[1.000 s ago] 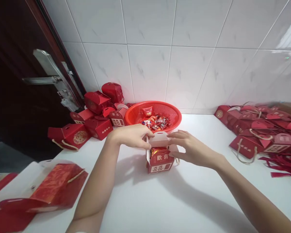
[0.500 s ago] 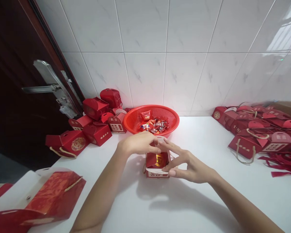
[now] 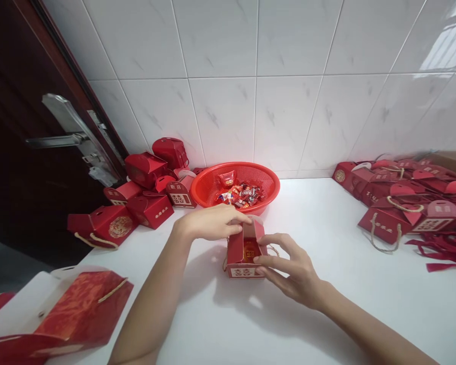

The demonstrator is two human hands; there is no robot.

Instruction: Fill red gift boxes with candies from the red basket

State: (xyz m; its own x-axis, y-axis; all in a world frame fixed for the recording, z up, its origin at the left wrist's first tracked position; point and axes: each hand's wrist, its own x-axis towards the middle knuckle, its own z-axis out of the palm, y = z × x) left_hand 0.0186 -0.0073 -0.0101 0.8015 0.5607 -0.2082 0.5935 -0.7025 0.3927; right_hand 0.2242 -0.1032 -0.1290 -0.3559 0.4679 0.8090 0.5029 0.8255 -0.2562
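A small red box (image 3: 244, 272) with a white double-character front panel stands on the white table, its top partly open and a gold-printed red item inside. My left hand (image 3: 216, 222) reaches over the back left of the box, fingers bent against its left flap. On the right side, my right hand (image 3: 289, 263) has its fingers curved around the right flap and front corner. Twine handles stick out at both sides of the box. Directly behind it is a red mesh basket (image 3: 272, 195) holding wrapped candies (image 3: 247, 192).
Closed red boxes (image 3: 150, 209) are piled at the back left beside a dark door (image 3: 15, 101). A larger red box (image 3: 83, 304) lies open at the front left. Many red boxes (image 3: 387, 223) and dark red ribbons (image 3: 448, 248) lie at the right.
The box's near white end flap, raised before, no longer shows on top. The left side flap stands more upright. My right hand has shifted against the box's right side, its fingers closer together.
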